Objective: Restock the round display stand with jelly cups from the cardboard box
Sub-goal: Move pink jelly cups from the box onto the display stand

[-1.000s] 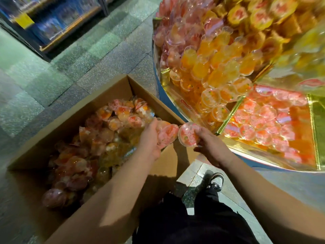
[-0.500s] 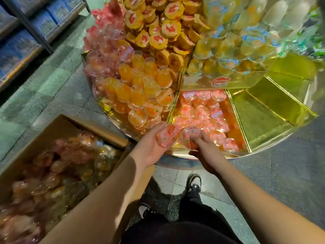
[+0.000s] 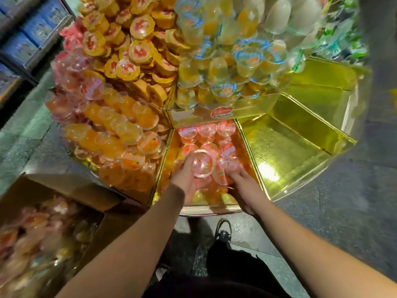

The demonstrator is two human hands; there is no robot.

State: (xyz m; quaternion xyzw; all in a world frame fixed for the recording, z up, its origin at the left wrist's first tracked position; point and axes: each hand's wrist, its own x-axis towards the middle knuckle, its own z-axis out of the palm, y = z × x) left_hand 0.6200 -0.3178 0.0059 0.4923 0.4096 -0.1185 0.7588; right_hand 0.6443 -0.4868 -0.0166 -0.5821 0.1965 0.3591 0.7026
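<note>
Both hands are inside the pink compartment (image 3: 242, 145) of the stand (image 3: 300, 190), at its near end. The left hand (image 3: 187, 179) holds one clear jelly cup (image 3: 202, 163) from below and from the side, with the fingers curled around it. The right hand (image 3: 242, 186) grips a second cup (image 3: 223, 173), which touches the first one on its right. So I count two cups in the hands, one in each.

The free place for them is just under and in front of the hands: the near part of the compartment shows bare gold floor, while about ten pink cups already lie further in, toward the centre. Both hands are about equally near to this place. I judge that the next move is only a short lowering and release.

The box (image 3: 71, 190) stands on the floor to the left of the left arm, well apart from the hands. It holds many more cups; they are too blurred to count. Two gold compartments to the right hold nothing.
</note>
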